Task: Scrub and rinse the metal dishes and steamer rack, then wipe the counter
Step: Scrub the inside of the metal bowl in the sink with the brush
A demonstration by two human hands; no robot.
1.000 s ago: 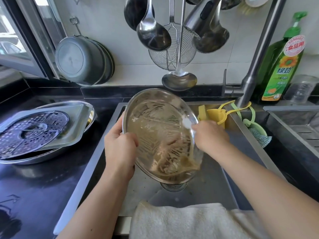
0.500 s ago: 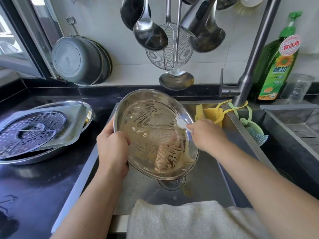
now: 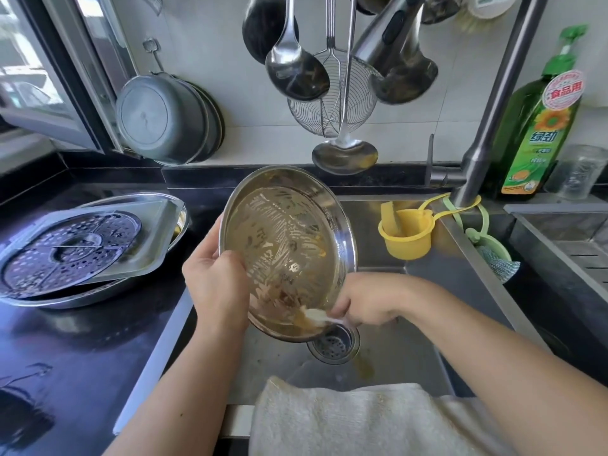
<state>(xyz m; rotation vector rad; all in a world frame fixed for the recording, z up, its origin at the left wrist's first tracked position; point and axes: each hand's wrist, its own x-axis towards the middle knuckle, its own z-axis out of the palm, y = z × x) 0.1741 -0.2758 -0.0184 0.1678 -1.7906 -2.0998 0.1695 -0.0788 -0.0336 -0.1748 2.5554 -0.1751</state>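
On the dark counter (image 3: 82, 357) at left, one steamer rack (image 3: 70, 250) tops two stacked trays. The left hand (image 3: 215, 287) grips the round dish (image 3: 288, 255) rim, tilted over the sink (image 3: 411, 350). The right hand (image 3: 365, 302) pinches a white scrubber (image 3: 317, 315) against its lower edge.

Left hand (image 3: 215, 291): I grip the left rim of the metal dish (image 3: 288, 255), tilted over the sink (image 3: 460, 284).
Right hand (image 3: 362, 306): I pinch a white scrubber (image 3: 317, 315) against the dish's smeared lower edge.
Left counter (image 3: 82, 340): steamer rack (image 3: 70, 250) on stacked trays.
Near edge: white towel (image 3: 345, 419).
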